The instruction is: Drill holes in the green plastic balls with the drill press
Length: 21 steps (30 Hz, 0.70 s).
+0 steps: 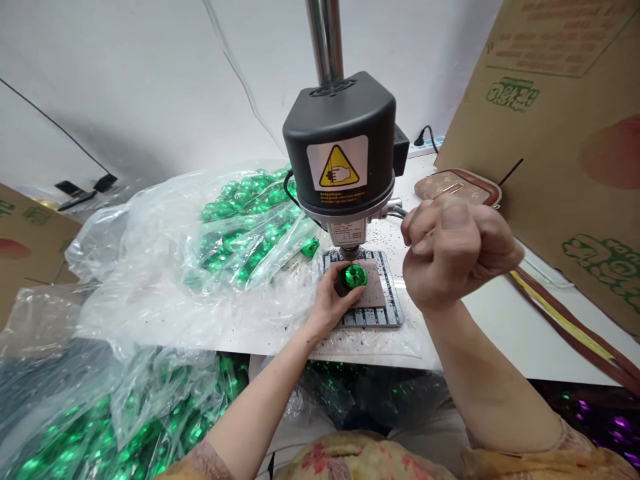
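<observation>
My left hand [333, 297] is closed around a shiny green faceted ball [356, 275], with thumb and fingers on its sides. The ball sits on a brown board [375, 293] on the slotted metal base [397, 313], directly under the chuck [351, 253] of a small drill press [343, 147]. A thin bit seems to reach the top of the ball. My right hand [453, 250] is raised in a fist to the right of the machine head. A metal lever [399, 211] runs from the machine into this fist, which hides most of it.
A clear plastic bag [150, 227] of green balls [245, 220] lies left of the machine, with one loose ball [310, 247] beside it. Cardboard boxes [565, 153] stand at right and left. A brown pouch [455, 185] and brown-yellow straps [565, 320] lie on the right. Dark shavings are scattered about.
</observation>
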Tool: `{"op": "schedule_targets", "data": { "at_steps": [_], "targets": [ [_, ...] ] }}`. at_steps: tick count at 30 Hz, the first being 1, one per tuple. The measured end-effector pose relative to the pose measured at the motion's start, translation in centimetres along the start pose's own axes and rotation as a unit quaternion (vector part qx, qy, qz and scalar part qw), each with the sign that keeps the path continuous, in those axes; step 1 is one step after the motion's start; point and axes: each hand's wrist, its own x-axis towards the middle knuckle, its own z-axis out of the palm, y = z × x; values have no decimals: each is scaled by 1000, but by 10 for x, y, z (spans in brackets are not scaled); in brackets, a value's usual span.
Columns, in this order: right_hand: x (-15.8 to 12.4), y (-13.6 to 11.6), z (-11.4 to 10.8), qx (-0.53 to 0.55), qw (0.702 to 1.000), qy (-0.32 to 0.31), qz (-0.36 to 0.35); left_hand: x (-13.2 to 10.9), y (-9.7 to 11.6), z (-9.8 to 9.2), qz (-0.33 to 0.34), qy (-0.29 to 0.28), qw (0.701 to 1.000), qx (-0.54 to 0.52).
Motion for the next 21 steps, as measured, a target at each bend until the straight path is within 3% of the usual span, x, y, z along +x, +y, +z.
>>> {"op": "schedule_targets", "data": {
  "at_steps": [7, 14, 21],
  "targets": [
    [-3, 2, -3, -15, 1000, -2, -1, 0, -3, 0, -2, -4, 1000, -9],
    [-9, 6, -9, 7, 998, -24, -55, 0, -3, 1, -2, -3, 1000, -6],
    [-12, 4, -14, 21, 998, -40, -45, -1, 0, 0, -8, 1, 1000, 6]
  ]
}}
